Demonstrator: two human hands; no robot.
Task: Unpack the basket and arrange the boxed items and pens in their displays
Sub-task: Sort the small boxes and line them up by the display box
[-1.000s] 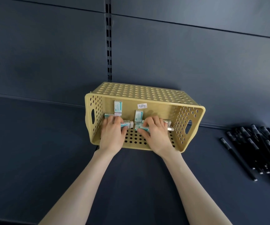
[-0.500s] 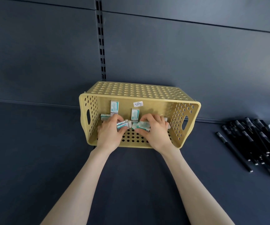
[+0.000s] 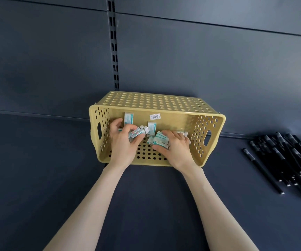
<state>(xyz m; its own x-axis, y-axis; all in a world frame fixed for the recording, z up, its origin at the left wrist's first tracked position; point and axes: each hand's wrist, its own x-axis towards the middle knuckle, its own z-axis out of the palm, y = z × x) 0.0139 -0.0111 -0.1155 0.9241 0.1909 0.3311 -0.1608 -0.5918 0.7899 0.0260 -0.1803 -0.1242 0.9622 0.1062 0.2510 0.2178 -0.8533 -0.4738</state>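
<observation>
Dark grey metal shelf [image 3: 37, 178] carries a yellow perforated plastic basket [image 3: 155, 100], tipped on its side, mouth toward the wearer. Loose pile of black pens [image 3: 281, 160] lies well apart, to the right. Left hand [image 3: 122, 144] clasps several small white-and-teal cardboard boxes [image 3: 138, 132]; right hand [image 3: 175, 151] curls round more, all inside the basket. Judged: boxes light, stiff, smooth-faced. A bunch may slip, so squeeze across the long faces.

A dark blue-grey shelf [image 3: 37, 187] meets a matching back wall of metal panels [image 3: 37, 60]. A slotted upright [image 3: 113, 42] divides the panels, and soft light brightens the upper right.
</observation>
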